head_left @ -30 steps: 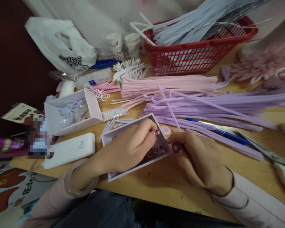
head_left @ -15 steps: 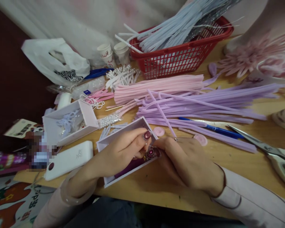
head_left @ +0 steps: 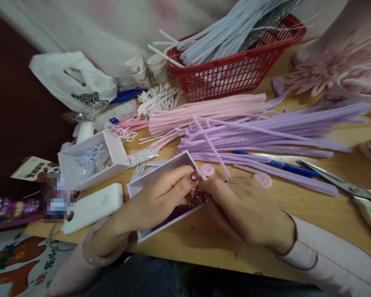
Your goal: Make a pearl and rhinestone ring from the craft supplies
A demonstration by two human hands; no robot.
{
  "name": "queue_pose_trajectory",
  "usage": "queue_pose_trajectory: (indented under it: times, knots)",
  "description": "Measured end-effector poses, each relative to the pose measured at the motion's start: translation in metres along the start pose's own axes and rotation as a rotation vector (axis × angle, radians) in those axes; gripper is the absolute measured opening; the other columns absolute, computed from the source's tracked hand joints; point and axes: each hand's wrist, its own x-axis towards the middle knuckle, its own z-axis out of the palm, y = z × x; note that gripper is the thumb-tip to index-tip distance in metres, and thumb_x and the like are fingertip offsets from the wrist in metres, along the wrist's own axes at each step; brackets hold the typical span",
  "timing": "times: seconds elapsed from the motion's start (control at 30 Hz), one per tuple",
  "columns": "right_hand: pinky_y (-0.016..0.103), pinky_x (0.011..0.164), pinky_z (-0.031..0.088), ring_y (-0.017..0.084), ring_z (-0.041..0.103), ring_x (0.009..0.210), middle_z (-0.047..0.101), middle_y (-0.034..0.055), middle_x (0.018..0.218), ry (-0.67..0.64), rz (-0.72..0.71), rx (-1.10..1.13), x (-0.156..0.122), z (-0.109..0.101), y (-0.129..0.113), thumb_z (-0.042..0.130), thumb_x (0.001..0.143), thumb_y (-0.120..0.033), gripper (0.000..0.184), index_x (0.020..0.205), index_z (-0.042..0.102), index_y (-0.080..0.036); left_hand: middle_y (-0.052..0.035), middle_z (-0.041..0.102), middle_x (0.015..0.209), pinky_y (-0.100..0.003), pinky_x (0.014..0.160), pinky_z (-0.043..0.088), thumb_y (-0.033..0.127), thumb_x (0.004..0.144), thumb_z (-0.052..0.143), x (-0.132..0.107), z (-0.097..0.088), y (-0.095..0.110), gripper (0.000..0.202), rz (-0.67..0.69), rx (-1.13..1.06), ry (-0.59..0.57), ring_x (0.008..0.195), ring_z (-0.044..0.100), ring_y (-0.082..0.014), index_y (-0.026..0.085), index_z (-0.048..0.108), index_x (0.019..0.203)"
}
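A small white box (head_left: 148, 178) lies on the wooden table (head_left: 312, 214) in front of me, with dark red gem pieces (head_left: 196, 199) at its right corner. My left hand (head_left: 160, 198) reaches over the box, fingers pinched together at those gems. My right hand (head_left: 244, 208) meets it from the right, fingers curled and pinching at the same spot. What the fingertips grip is too small to name. Two little pink coiled discs (head_left: 207, 169) lie just beyond my hands.
Piles of lilac pipe cleaners (head_left: 266, 136) and pink ones (head_left: 204, 111) cross the table. A red basket (head_left: 235, 74) of white stems stands behind. A second white box (head_left: 92, 159), a white power bank (head_left: 92, 206), scissors (head_left: 352, 194), a blue pen (head_left: 284, 167) and paper cups (head_left: 145, 68) lie around.
Both hands have drawn closer together at the box's right corner. My right hand slid left, uncovering a pink coiled disc. The camera view shifted a little.
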Motion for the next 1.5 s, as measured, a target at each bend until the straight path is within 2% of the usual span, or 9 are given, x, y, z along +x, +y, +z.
queue_pose_trajectory:
  times: [0.4, 0.6, 0.83, 1.0, 1.07, 1.13, 1.23, 1.37, 1.5]
  knots:
    - [0.028, 0.045, 0.030, 0.015, 0.048, 0.046, 0.057, 0.0013, 0.053, 0.016, -0.008, -0.014, -0.001, 0.000, 0.000, 0.035, 0.089, -0.009, 0.027, 0.078, 0.060, -0.011, 0.0068, 0.041, 0.071, -0.015, 0.050, 0.032, 0.043, 0.100, 0.041, -0.001, 0.001, 0.001, 0.032, -0.019, -0.058, -0.020, 0.056, 0.032, -0.0065, 0.019, 0.047, 0.079]
    - [0.027, 0.045, 0.031, 0.015, 0.045, 0.046, 0.056, 0.0010, 0.054, 0.013, -0.016, -0.016, -0.001, 0.000, 0.001, 0.035, 0.089, -0.011, 0.024, 0.078, 0.056, -0.013, 0.0061, 0.043, 0.071, -0.015, 0.052, 0.034, 0.043, 0.100, 0.042, -0.001, 0.004, -0.003, 0.031, 0.058, 0.058, 0.039, 0.060, 0.038, -0.0069, 0.020, 0.049, 0.080]
    - [0.027, 0.045, 0.029, 0.014, 0.043, 0.046, 0.052, -0.0014, 0.055, 0.044, -0.014, 0.021, -0.001, 0.001, 0.001, 0.038, 0.093, -0.022, 0.017, 0.080, 0.047, -0.018, 0.0065, 0.046, 0.070, -0.018, 0.055, 0.035, 0.048, 0.098, 0.043, -0.004, 0.005, 0.001, 0.035, 0.138, 0.179, 0.074, 0.062, 0.042, -0.0069, 0.019, 0.049, 0.080]
    - [0.027, 0.047, 0.030, 0.015, 0.047, 0.048, 0.055, 0.0004, 0.058, 0.033, 0.007, 0.030, -0.002, -0.001, 0.002, 0.033, 0.097, -0.021, 0.021, 0.081, 0.047, -0.018, 0.0083, 0.045, 0.059, -0.017, 0.052, 0.034, 0.039, 0.100, 0.044, -0.005, 0.007, 0.003, 0.033, 0.126, 0.236, 0.119, 0.053, 0.040, -0.0053, 0.018, 0.051, 0.075]
    - [0.027, 0.049, 0.033, 0.016, 0.051, 0.051, 0.058, 0.0029, 0.062, 0.002, 0.032, 0.082, -0.002, -0.001, 0.004, 0.029, 0.100, -0.027, 0.027, 0.085, 0.048, -0.017, 0.0088, 0.046, 0.056, -0.017, 0.050, 0.033, 0.036, 0.099, 0.047, -0.005, 0.006, 0.004, 0.030, 0.110, 0.205, 0.104, 0.050, 0.039, -0.0048, 0.018, 0.052, 0.076]
    - [0.029, 0.051, 0.036, 0.018, 0.054, 0.054, 0.061, 0.0064, 0.068, -0.031, 0.058, 0.173, -0.003, -0.001, 0.006, 0.021, 0.102, -0.042, 0.040, 0.089, 0.049, -0.016, 0.0090, 0.047, 0.056, -0.016, 0.048, 0.032, 0.034, 0.097, 0.050, -0.006, 0.006, 0.005, 0.026, 0.072, 0.155, 0.072, 0.049, 0.039, -0.0046, 0.018, 0.052, 0.076]
    - [0.031, 0.055, 0.038, 0.020, 0.056, 0.060, 0.062, 0.0091, 0.076, -0.052, 0.113, 0.327, -0.005, -0.001, 0.008, 0.013, 0.097, -0.061, 0.057, 0.094, 0.048, -0.016, 0.0076, 0.054, 0.059, -0.016, 0.049, 0.034, 0.030, 0.097, 0.049, -0.008, 0.004, 0.009, 0.021, 0.018, 0.141, 0.028, 0.050, 0.043, -0.0048, 0.018, 0.053, 0.079]
    - [0.032, 0.060, 0.039, 0.019, 0.054, 0.065, 0.060, 0.0050, 0.080, -0.106, 0.234, 0.524, -0.003, -0.008, 0.006, 0.018, 0.094, -0.069, 0.058, 0.099, 0.045, -0.019, 0.0052, 0.061, 0.070, -0.018, 0.052, 0.039, 0.027, 0.097, 0.045, -0.015, 0.002, 0.015, 0.015, 0.007, 0.167, 0.013, 0.054, 0.049, -0.0060, 0.019, 0.054, 0.089]
    - [0.035, 0.072, 0.044, 0.019, 0.053, 0.076, 0.054, 0.0041, 0.087, -0.158, 0.366, 0.723, 0.012, -0.023, -0.005, 0.010, 0.091, -0.073, 0.063, 0.100, 0.043, -0.021, 0.0046, 0.062, 0.073, -0.021, 0.057, 0.041, 0.025, 0.096, 0.043, -0.022, 0.000, 0.024, 0.013, 0.066, 0.311, 0.030, 0.058, 0.053, -0.0083, 0.020, 0.053, 0.092]
